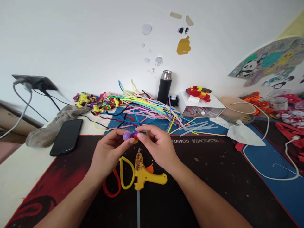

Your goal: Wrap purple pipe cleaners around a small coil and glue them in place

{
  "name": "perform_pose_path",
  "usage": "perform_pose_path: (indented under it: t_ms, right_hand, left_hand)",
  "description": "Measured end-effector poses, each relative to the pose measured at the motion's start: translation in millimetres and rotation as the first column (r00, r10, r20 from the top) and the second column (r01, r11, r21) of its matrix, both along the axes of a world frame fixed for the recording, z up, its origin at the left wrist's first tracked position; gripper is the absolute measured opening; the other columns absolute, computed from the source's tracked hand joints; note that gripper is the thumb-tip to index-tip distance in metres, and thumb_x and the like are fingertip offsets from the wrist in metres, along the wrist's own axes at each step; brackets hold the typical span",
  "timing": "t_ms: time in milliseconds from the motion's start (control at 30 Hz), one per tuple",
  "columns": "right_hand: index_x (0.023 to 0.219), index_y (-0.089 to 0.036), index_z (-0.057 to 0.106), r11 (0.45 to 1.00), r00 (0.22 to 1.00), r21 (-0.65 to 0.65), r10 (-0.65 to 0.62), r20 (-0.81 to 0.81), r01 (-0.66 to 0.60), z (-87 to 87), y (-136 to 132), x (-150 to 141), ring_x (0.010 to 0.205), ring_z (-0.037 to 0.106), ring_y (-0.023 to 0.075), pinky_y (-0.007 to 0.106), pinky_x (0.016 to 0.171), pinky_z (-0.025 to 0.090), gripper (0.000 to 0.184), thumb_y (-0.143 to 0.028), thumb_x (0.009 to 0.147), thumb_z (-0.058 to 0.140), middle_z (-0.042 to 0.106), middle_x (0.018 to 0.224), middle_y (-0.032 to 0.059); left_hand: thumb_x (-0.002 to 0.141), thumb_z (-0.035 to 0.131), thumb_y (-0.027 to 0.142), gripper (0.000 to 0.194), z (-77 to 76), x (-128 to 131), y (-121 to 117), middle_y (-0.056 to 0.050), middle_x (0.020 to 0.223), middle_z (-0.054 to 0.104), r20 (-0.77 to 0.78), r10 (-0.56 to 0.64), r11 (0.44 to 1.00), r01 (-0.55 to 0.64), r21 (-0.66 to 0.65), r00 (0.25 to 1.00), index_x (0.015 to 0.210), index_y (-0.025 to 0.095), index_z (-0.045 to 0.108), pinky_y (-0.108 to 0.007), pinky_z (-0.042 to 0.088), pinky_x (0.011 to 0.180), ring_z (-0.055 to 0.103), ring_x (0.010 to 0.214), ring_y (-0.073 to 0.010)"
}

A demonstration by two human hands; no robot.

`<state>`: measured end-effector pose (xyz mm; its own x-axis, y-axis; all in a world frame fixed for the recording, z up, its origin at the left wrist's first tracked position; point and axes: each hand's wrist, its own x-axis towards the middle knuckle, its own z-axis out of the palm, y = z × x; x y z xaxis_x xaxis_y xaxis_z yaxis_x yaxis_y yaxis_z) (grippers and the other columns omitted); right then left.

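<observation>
Between both hands, above the dark mat, is a small figure of purple coiled pipe cleaner (128,135), with bits of orange and yellow near its right end. My left hand (106,148) is closed around it, thumb and fingers pinching the coiled purple end. My right hand (158,145) pinches the same piece from the other side, its fingertips partly hiding it. Just below the hands lies a yellow hot glue gun (142,174), nozzle pointing away from me and a clear glue stick (138,205) coming out of its back. Left of it rest a yellow loop (122,177) and a red loop (109,193).
Loose colourful pipe cleaners (152,109) pile up behind the hands, beside a black thermos (165,87). A white drawer box (201,106) and a beige bowl (237,106) stand to the right. At left lie a phone (66,137) and a grey pouch (54,126). A white cable (266,178) curves across the right.
</observation>
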<state>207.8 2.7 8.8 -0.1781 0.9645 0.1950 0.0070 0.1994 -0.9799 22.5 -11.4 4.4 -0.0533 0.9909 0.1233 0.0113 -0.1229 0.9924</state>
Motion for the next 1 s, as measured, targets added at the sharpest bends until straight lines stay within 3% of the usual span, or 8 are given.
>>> perform_pose_path:
  t_ms: [200,367,567,733,867,1000]
  right_hand:
    - [0.100,-0.021,0.082,0.994,0.998,0.109,-0.029,0.059,0.022,-4.8,-1,-2,0.060,0.051,0.0132,0.027,0.059,0.040,0.018,-0.033,0.098,0.069,0.067,0.076,-0.0003]
    - [0.096,-0.020,0.080,0.994,0.998,0.102,-0.048,0.049,0.043,-1.5,0,-2,0.061,0.054,0.0133,0.026,0.058,0.041,0.019,-0.034,0.099,0.068,0.070,0.077,0.0010]
    - [0.098,-0.020,0.079,0.997,0.998,0.037,-0.068,-0.014,0.068,2.8,2,2,0.057,0.048,0.0124,0.026,0.055,0.039,0.026,-0.043,0.100,0.069,0.064,0.070,-0.0012]
    - [0.093,-0.020,0.078,0.997,0.995,0.062,0.036,0.088,-0.042,1.8,-1,1,0.066,0.056,0.0141,0.027,0.061,0.041,0.024,-0.041,0.101,0.068,0.070,0.080,0.0015]
    - [0.085,-0.021,0.071,0.997,0.985,0.040,0.056,0.165,-0.063,1.5,-8,-3,0.062,0.052,0.0139,0.027,0.059,0.039,0.023,-0.040,0.098,0.071,0.060,0.069,-0.0032]
    - [0.090,-0.021,0.071,0.992,0.936,0.005,0.114,0.333,-0.123,13.8,-22,5,0.062,0.052,0.0137,0.027,0.062,0.041,0.017,-0.036,0.096,0.076,0.058,0.069,-0.0049]
  left_hand:
    - [0.079,0.096,0.042,0.030,-0.1,1,-1,0.000,0.080,0.076,0.057,-0.051,0.997,0.054,-0.049,0.997,0.085,0.021,0.076,-0.026,0.060,0.074,0.071,0.074,-0.0164]
    - [0.078,0.097,0.043,0.030,-4.7,0,1,0.001,0.078,0.076,0.129,-0.084,0.990,0.097,-0.099,0.988,0.084,0.021,0.077,-0.023,0.058,0.071,0.070,0.072,-0.0150]
    - [0.070,0.101,0.047,0.038,-6.9,-2,12,0.000,0.075,0.078,0.227,0.014,0.993,0.013,-0.119,0.974,0.082,0.020,0.078,-0.024,0.057,0.071,0.069,0.067,-0.0141]
    - [0.063,0.104,0.052,0.044,-7.2,-5,20,0.000,0.073,0.077,0.306,0.060,0.989,-0.016,-0.145,0.950,0.076,0.020,0.077,-0.026,0.059,0.071,0.072,0.068,-0.0160]
    - [0.062,0.104,0.052,0.045,-11.0,-7,25,-0.001,0.076,0.079,0.329,0.066,0.988,-0.016,-0.152,0.942,0.077,0.019,0.077,-0.027,0.060,0.073,0.074,0.072,-0.0169]
    - [0.060,0.104,0.050,0.046,-14.3,-8,27,-0.001,0.078,0.079,0.358,0.054,0.988,0.001,-0.153,0.932,0.079,0.019,0.077,-0.029,0.061,0.072,0.075,0.069,-0.0175]
